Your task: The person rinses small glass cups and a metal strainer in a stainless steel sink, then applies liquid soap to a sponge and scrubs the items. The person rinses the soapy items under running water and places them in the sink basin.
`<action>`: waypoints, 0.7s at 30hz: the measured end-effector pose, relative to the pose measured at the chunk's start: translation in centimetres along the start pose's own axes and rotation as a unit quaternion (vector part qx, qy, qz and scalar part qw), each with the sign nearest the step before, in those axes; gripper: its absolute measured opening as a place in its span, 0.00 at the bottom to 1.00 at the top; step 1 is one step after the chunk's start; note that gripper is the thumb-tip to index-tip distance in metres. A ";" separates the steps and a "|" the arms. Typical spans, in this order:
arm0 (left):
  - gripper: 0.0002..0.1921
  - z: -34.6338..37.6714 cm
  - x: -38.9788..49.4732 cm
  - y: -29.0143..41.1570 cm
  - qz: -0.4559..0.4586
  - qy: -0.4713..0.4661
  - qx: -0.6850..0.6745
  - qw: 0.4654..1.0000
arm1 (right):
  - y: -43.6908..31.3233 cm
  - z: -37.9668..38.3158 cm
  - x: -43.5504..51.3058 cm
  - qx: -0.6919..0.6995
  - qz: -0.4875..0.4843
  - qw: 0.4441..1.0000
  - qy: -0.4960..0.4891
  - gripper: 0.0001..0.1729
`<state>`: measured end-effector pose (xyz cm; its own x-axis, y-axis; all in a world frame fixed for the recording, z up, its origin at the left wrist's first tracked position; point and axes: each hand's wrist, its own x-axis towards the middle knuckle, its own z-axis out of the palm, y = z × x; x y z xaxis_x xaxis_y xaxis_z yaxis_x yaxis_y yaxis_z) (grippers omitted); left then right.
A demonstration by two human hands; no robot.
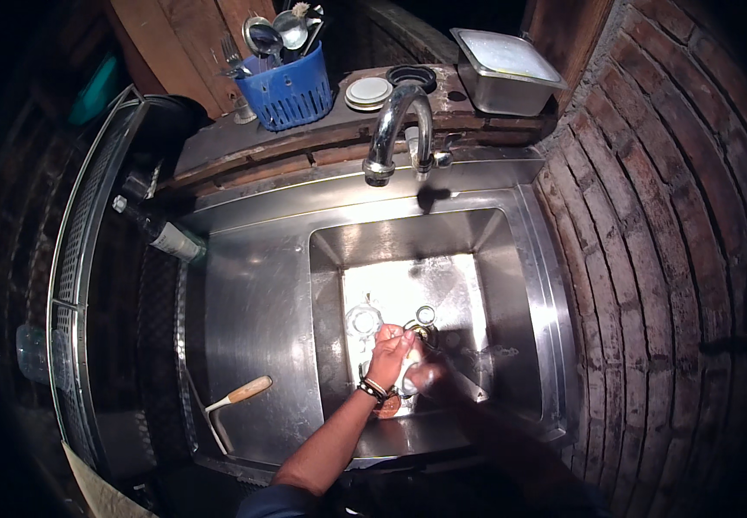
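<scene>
Both my hands are low in the basin of a stainless steel sink [509,259]. My left hand [389,359], with bracelets at the wrist, has its fingers bent around the upper part of a small pale item [410,375]; what it is cannot be made out. My right hand [426,377], blurred and in shadow, touches the same item from the right. A clear glass or plastic vessel [364,319] stands on the basin floor left of my fingers. Just beyond them is a small round object [425,315]. Something reddish-brown [388,406] lies beneath my left wrist.
A chrome faucet [383,149] arches over the basin's back. On the ledge stand a blue cutlery basket [286,94], a white lid [369,92] and a metal container [509,81]. A wooden-handled tool [249,390] and a bottle [176,239] are at left; a brick wall [632,259] bounds the right.
</scene>
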<state>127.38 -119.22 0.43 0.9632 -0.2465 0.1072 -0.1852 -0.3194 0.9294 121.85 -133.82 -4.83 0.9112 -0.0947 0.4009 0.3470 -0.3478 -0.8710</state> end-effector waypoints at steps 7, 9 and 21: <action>0.14 1.7 -5.0 1.4 -0.004 0.080 0.096 0.992 | 2.6 -1.0 -0.5 0.366 0.382 0.840 -0.117 0.24; 0.16 2.6 -5.0 -0.9 -0.089 0.095 0.048 0.990 | 2.6 -2.2 -0.1 0.392 0.522 0.747 -0.124 0.26; 0.25 3.4 -2.3 -14.8 -0.360 -0.003 0.332 0.872 | 6.2 -10.5 -3.2 0.092 0.532 0.840 0.056 0.28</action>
<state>127.26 -117.03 -14.79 0.8752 0.2330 -0.4240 0.3937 -0.8523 0.3444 118.70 -145.50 -8.52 0.7049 -0.3513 -0.6162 -0.6116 0.1389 -0.7789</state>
